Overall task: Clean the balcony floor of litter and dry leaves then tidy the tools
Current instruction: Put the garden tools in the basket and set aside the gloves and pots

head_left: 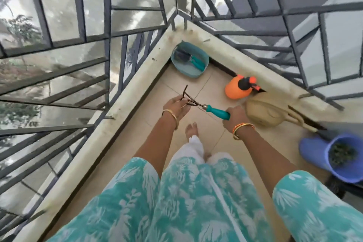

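Hand rake (198, 105) is being held level above the tiled floor (208, 84), near the balcony corner. Right hand (234, 119) is gripping its teal handle with curled fingers; left hand (176, 105) is pinching the metal tines. Beyond, a teal tub (189, 60) holding tools is sitting in the corner, with an orange sprayer (238, 87), tan watering can (267, 113) and blue bucket (334, 157) lining the right wall.
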`<state>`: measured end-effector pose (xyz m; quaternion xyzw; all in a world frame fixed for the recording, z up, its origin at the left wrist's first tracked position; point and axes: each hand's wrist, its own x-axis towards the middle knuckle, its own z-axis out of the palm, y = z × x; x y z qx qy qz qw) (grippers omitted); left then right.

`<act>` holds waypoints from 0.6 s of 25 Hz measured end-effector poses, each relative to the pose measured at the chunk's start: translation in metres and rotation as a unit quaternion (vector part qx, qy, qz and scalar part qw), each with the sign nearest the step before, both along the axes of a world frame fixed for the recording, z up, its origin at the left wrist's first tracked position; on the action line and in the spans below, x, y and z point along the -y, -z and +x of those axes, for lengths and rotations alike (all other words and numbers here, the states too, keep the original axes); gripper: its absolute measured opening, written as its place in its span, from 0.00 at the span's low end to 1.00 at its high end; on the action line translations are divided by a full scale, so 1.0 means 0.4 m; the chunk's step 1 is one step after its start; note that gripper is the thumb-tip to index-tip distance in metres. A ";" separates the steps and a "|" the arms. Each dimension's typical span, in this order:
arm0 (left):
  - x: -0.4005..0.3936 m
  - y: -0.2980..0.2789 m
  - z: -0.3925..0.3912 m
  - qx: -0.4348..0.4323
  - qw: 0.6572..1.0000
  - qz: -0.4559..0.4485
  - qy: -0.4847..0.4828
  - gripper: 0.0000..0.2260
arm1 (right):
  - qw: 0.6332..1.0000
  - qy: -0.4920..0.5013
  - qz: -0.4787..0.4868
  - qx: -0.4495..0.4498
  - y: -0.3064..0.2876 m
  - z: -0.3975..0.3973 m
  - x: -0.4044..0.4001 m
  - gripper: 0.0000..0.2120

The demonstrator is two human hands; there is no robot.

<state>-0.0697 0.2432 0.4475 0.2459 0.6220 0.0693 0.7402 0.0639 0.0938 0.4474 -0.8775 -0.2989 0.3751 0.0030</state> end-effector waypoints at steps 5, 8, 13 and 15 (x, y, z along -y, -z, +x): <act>-0.142 0.095 0.172 -0.039 0.999 -0.006 -0.031 0.11 | 0.998 -0.053 0.004 0.030 0.116 0.187 -0.172 0.14; -0.251 0.223 0.255 -0.057 0.998 0.008 -0.035 0.15 | 0.992 -0.112 -0.027 0.053 0.234 0.279 -0.294 0.16; -0.408 0.492 0.345 -0.088 0.994 0.004 -0.066 0.09 | 0.985 -0.162 -0.058 0.014 0.522 0.373 -0.467 0.14; -0.462 0.586 0.384 -0.095 0.987 0.010 -0.129 0.08 | 0.983 -0.172 -0.060 0.000 0.637 0.397 -0.532 0.15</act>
